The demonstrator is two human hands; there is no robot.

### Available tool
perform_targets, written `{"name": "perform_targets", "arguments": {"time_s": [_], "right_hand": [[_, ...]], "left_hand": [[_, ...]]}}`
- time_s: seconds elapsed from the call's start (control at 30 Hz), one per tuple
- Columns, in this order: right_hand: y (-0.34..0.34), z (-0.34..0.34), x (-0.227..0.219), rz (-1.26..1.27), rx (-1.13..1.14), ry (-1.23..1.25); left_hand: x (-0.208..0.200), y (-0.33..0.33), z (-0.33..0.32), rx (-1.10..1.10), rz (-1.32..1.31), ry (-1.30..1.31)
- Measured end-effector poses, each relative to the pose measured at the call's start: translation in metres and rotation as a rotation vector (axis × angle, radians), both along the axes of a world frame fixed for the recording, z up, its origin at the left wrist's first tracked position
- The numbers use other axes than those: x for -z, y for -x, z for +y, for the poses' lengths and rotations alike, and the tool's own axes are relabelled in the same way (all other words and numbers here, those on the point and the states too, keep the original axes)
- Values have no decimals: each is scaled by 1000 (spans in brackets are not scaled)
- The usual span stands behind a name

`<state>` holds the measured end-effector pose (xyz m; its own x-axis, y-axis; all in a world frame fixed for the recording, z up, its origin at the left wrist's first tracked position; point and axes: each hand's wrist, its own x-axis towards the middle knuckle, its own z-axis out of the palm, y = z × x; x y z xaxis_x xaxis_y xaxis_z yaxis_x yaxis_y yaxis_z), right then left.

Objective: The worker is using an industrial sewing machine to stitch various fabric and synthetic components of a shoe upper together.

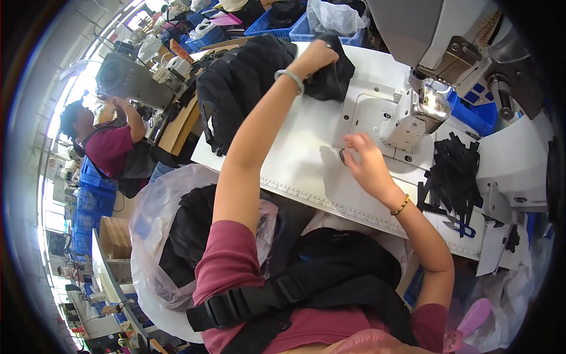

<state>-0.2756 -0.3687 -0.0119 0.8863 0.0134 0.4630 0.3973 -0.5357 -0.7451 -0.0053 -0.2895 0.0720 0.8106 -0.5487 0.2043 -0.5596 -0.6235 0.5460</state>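
Observation:
My left hand (318, 57) reaches to the far side of the white sewing table (295, 138), its fingers closed on a black fabric piece (330, 76). Beside it lies a heap of black fabric pieces (242, 82). My right hand (368, 165) is over the table, just in front of the sewing machine's arm (413, 115). Its fingers are partly bent and apart; a small dark spot by the thumb is too small to make out. A bundle of black straps (454, 171) rests to the right of this hand.
A small pair of blue-handled snips (460, 227) lies near the table's right corner. A measuring scale (330, 203) runs along the front edge. At lower left stands a plastic bag (147, 236) of black fabric. Another person (112, 141) works at a machine on the left.

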Motion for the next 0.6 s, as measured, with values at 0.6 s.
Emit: {"name": "perform_targets", "arguments": {"time_s": [0.6], "right_hand": [[46, -3, -64, 217, -132, -1027]], "left_hand": [[-34, 215, 53, 263, 1329, 1391]]}}
